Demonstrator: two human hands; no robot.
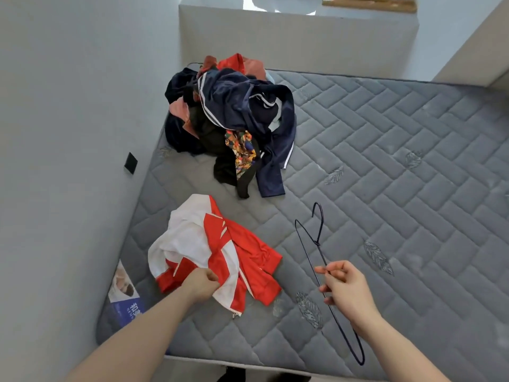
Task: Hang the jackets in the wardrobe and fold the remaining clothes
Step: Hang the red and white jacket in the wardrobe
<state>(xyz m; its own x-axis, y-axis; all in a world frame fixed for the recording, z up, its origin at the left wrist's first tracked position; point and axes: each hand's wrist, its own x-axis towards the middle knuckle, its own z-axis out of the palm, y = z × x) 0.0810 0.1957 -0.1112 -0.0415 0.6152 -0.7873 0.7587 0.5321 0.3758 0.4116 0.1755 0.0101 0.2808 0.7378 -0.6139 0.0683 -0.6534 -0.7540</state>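
Observation:
A red and white jacket [217, 249] lies crumpled on the near left part of the grey quilted mattress [385, 161]. My left hand [201, 285] grips its fabric at the near edge. My right hand [347, 288] holds a thin dark wire hanger [316, 238] by its lower bar, hook pointing away from me, just right of the jacket. Further back on the mattress sits a pile of clothes [231, 119], with a navy jacket with white stripes on top and a colourful patterned piece among dark and orange garments.
A pale wall [68, 133] runs along the mattress's left side, with a small dark square on it. A low beige headboard or partition [297, 37] stands behind the pile. A printed label [124, 296] sits at the mattress's near left corner.

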